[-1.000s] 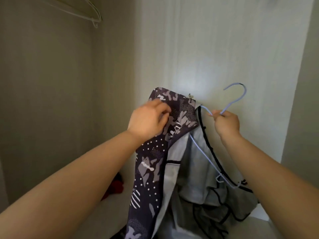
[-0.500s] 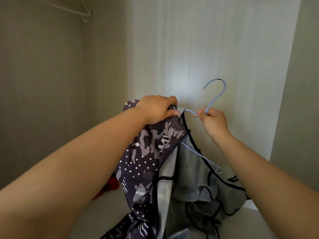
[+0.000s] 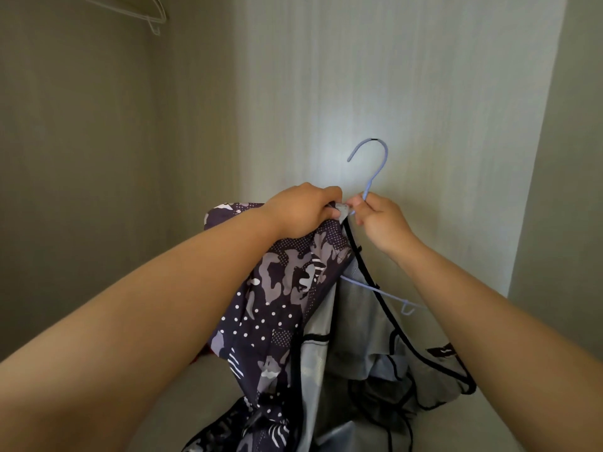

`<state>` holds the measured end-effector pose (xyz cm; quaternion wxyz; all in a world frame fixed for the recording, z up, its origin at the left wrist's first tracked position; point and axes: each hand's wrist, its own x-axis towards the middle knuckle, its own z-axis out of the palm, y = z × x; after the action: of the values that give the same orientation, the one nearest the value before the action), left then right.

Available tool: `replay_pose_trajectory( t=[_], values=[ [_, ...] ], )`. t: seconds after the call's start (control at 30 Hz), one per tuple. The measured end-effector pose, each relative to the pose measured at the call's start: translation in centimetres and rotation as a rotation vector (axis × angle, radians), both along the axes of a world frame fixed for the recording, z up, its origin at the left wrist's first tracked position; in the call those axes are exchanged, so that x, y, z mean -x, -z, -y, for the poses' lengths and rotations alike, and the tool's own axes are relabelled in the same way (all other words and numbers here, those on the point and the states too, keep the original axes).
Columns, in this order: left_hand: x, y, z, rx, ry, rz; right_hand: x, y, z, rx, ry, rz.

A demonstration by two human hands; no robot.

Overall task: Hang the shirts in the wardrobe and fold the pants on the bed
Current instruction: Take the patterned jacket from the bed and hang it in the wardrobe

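Head view: the right hand (image 3: 380, 220) pinches the blue hanger (image 3: 375, 168) just below its hook, holding it upright. Beside the hanger's neck, the left hand (image 3: 303, 210), fingers (image 3: 328, 199) curled, grips the collar of the patterned shirt (image 3: 287, 288), which hangs below the hanger. This is probably to seat 1 shoulder on its arm.

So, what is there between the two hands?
In the head view, only a small light-grey edge of the shirt shows between the left hand and the right hand, which grips the blue hanger.

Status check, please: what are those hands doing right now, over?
Left hand grips patterned shirt. Right hand holds blue hanger. Hook free, not yet hung.
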<state>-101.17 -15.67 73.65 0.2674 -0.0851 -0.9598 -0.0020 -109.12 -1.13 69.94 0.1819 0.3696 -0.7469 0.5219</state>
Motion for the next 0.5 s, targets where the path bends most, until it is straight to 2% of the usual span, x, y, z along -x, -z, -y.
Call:
replay_pose_trajectory(
  t=[0.13,0.2,0.3,0.4,0.5],
  values=[
    [0.3,1.2,0.4,-0.095,-0.014,-0.07,0.2,0.1,-0.2,-0.072,-0.086,-0.025],
    [0.3,1.8,1.4,-0.159,-0.077,-0.169,0.8,0.9,-0.9,-0.061,0.043,-0.161],
    [0.3,2.1,3.2,-0.303,-0.173,-0.264,1.1,3.1,-2.7,0.143,0.27,-0.303],
    [0.2,2.4,4.4,-0.388,-0.24,-0.306,1.6,6.5,-3.7,0.223,0.407,-0.25],
    [-0.2,2.5,5.0,-0.513,-0.203,-0.344,1.9,10.3,-3.7,0.077,0.404,-0.14]
  ],
)
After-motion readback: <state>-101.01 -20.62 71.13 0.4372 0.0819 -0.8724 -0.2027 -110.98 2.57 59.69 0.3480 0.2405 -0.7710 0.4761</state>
